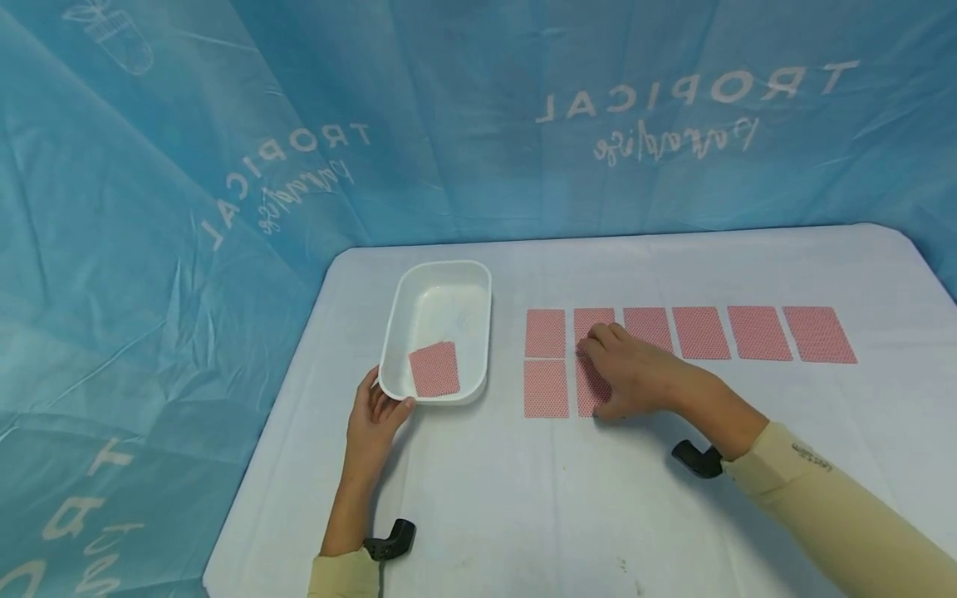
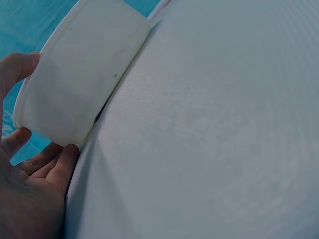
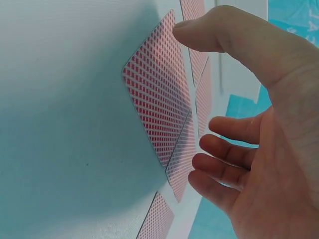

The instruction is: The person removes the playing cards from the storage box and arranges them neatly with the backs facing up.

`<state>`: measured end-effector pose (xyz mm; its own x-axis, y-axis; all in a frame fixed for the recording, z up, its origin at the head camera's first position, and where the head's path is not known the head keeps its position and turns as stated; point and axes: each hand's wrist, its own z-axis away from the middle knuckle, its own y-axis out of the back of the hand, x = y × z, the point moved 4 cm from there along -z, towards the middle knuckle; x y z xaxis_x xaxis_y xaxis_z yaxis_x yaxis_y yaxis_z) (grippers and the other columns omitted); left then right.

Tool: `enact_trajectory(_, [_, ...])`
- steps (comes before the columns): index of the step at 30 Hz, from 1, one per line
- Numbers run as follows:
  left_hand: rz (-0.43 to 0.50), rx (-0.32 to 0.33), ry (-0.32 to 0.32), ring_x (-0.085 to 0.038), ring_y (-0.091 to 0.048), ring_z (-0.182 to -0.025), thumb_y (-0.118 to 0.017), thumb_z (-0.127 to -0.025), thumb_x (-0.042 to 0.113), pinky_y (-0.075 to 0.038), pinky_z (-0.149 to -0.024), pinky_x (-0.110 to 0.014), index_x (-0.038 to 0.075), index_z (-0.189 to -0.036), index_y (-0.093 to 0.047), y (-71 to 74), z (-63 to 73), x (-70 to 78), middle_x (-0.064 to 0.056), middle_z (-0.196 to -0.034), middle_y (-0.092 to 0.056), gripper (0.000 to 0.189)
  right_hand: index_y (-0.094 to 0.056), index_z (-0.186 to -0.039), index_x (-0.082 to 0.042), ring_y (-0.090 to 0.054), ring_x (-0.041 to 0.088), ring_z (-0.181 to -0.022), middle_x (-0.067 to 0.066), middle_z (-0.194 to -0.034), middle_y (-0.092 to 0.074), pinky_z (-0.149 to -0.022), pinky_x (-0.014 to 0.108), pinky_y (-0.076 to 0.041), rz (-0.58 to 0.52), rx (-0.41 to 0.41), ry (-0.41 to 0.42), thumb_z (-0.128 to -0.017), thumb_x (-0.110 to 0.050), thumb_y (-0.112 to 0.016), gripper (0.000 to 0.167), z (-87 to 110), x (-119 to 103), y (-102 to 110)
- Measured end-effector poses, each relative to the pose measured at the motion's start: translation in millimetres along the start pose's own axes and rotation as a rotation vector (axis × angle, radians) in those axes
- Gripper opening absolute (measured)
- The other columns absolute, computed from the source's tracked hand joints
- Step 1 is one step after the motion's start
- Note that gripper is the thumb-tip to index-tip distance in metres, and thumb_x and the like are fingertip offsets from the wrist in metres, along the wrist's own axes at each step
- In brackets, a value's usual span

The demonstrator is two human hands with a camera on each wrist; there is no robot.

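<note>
"On the left of the worktop (image 1: 478,507), what is the person holding?"

"A white tub (image 1: 441,307). The left hand (image 1: 377,419) grips its near left corner, thumb at the rim, fingers bent against the outside."

"Anything in it?"

"A small stack of cards (image 1: 434,370), red patterned backs up, at the near end."

"And the right hand (image 1: 635,370)?"

"Over the second column from the left, fingers loosely bent and spread well away from the thumb. That thumb is at the edge of the near card (image 1: 591,392); whether it touches, I can't tell."

"The rest of the cards?"

"Six make a far row (image 1: 700,332) to the right of the tub. One more, the leftmost near card (image 1: 546,389), lies just left of the one under the hand. All show their backs."
</note>
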<state>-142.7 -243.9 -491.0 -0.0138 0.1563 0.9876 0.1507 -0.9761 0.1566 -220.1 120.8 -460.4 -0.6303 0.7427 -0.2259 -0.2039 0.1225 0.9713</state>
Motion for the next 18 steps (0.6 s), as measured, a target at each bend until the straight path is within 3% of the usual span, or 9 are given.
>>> enact_trajectory(3, [0.015,-0.004,0.009,-0.029,-0.043,-0.131,-0.074,-0.086,0.012,-0.044,-0.097,-0.023,0.01,-0.15,-0.026,-0.7,0.6,2.2,-0.015,-0.144,-0.039,0.08,-0.046,-0.135,-0.003,-0.041,0.022,-0.11,0.008,-0.125,-0.043,-0.089,0.039,-0.049,-0.002,0.014,0.015,-0.063,-0.044,-0.081,0.091,-2.6,0,2])
enact_trajectory(11, [-0.015,0.022,-0.009,-0.022,-0.044,-0.129,-0.076,-0.085,0.021,-0.044,-0.097,-0.022,0.019,-0.149,-0.03,0.5,-3.3,-13.5,-0.008,-0.143,-0.042,0.079,-0.046,-0.137,-0.005,-0.037,0.031,-0.124,0.011,-0.135,-0.043,-0.099,0.05,-0.043,0.009,0.041,0.044,-0.065,-0.042,-0.083,0.089,-10.1,-3,14])
enact_trajectory(18, [-0.026,0.049,-0.012,-0.016,-0.047,-0.127,-0.077,-0.083,0.025,-0.045,-0.097,-0.023,0.023,-0.147,-0.033,-0.3,-3.0,-16.1,-0.003,-0.14,-0.045,0.078,-0.044,-0.139,-0.006,-0.036,0.03,-0.127,0.009,-0.137,-0.042,-0.104,0.049,-0.039,0.017,0.036,0.056,-0.069,-0.044,-0.08,0.087,-20.4,-7,19])
